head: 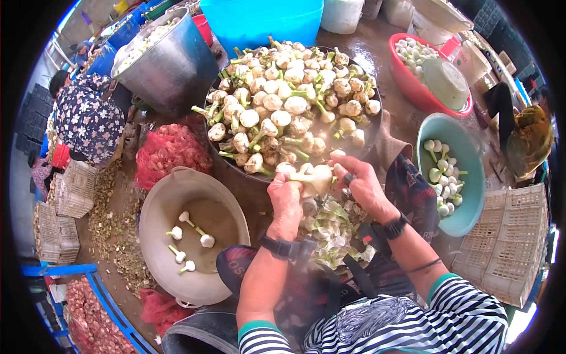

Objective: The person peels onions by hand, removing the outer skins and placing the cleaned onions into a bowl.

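Observation:
My left hand [285, 199] grips a garlic bulb [322, 178] by its green stem, just over the front rim of a wide basin. My right hand [362, 183] is at the bulb's other side, fingers bent. A small dark item [349, 178] shows at those fingers; whether it is a ring or a tool is unclear. Beyond both hands, a large heap of soil-stained garlic bulbs [272, 101] with cut green stems fills the dark-rimmed basin [381, 119]. Loose garlic skins [334, 225] lie below my hands, between my legs.
At left, a pale basin [152, 212] holds several peeled bulbs, beside a red mesh sack [170, 150]. A teal basin [471, 177] of peeled bulbs stands right, near plastic crates [508, 239]. A metal pot [177, 66], blue tub [261, 22], red basin [404, 84] and seated people surround me.

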The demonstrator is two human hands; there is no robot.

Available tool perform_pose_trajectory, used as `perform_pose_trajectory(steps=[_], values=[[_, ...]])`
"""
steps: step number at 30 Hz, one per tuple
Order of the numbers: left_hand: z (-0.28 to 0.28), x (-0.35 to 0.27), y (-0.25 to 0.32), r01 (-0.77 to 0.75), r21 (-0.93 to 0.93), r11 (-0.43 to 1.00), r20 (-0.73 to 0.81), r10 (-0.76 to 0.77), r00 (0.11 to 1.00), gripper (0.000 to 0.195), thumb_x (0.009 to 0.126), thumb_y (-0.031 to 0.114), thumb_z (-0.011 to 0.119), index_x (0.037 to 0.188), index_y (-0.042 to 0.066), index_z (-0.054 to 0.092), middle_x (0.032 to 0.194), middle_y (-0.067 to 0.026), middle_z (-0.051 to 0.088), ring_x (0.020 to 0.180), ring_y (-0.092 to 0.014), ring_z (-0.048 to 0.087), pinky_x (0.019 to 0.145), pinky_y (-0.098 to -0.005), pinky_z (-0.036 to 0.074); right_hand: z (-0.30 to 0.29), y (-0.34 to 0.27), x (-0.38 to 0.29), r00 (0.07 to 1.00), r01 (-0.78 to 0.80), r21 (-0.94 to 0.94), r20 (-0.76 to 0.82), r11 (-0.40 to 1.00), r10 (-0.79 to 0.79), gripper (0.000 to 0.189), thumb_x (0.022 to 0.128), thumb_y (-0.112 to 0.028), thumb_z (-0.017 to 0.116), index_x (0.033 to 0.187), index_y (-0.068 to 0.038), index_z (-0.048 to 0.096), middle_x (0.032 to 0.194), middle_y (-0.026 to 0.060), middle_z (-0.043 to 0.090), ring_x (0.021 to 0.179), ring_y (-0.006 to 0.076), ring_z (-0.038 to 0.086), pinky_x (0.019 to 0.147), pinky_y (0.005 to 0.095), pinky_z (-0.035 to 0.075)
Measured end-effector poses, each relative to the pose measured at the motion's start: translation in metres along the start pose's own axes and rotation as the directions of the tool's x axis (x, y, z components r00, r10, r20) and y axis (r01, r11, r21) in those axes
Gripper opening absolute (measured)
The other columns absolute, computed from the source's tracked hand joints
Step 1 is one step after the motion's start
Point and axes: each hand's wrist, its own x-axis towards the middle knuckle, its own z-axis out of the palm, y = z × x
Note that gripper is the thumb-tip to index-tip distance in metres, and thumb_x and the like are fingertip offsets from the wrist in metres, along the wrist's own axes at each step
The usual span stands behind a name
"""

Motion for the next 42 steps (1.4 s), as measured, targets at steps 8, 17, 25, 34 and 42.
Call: perform_pose_trajectory(steps=[8,17,25,34,42], values=[[0.005,-0.013,-0.012,0.061,0.192,0.979,0.127,-0.087,0.988,0.018,0.065,-0.013,0.048,0.069,0.003,0.056,0.067,0.0,0.056,0.057,-0.008,0.051,0.053,-0.0238,0.043,0.014,0.015,-0.003,0.968,0.242,-0.275,0.003,0.93,-0.251,0.046,0.083,-0.021,0.068,0.121,0.0,0.053,0.118,0.0179,0.057,0.108,0.0282,0.057,0.094,0.0348,0.044],[-0.011,-0.021,-0.011,0.051,0.584,0.81,0.347,-0.306,0.886,0.035,0.076,0.0,0.065,0.11,-0.008,0.06,0.087,-0.0103,0.066,0.077,-0.014,0.063,0.068,-0.0234,0.05,-0.047,0.03,0.013,0.919,0.359,-0.424,0.004,0.831,-0.395,0.032,0.087,-0.002,0.059,0.119,-0.006,0.06,0.108,0.0065,0.063,0.096,0.0116,0.059,0.085,0.0279,0.047],[0.016,-0.031,0.008,-0.388,0.723,0.572,0.508,-0.059,0.859,0.027,0.081,0.013,0.07,0.098,-0.008,0.067,0.079,-0.0051,0.067,0.067,-0.008,0.058,0.063,-0.0211,0.047,-0.012,0.019,-0.003,0.985,0.13,0.258,0.073,0.957,-0.154,0.031,0.093,-0.023,0.056,0.11,0.002,0.062,0.101,0.0027,0.061,0.096,0.0106,0.052,0.088,0.0275,0.042],[0.006,-0.026,-0.006,-0.377,0.681,0.628,0.495,-0.015,0.869,0.015,0.08,0.008,0.06,0.072,-0.004,0.065,0.06,-0.0038,0.061,0.055,-0.007,0.054,0.053,-0.0236,0.044,-0.007,0.031,0.004,0.981,0.184,0.019,0.066,0.983,-0.185,0.032,0.092,-0.024,0.054,0.101,0.003,0.066,0.088,0.0046,0.062,0.084,0.012,0.056,0.079,0.0262,0.044],[-0.001,-0.015,-0.023,-0.483,0.876,0.006,0.482,-0.055,0.874,0.027,0.072,0.031,0.066,0.069,0.004,0.069,0.067,-0.0202,0.062,0.066,-0.038,0.063,0.064,-0.0423,0.05,-0.031,0.032,0.012,0.978,0.097,0.596,0.093,0.797,-0.189,0.063,0.095,-0.048,0.042,0.122,0.009,0.048,0.125,0.0264,0.052,0.125,0.0395,0.044,0.107,0.0436,0.035]])
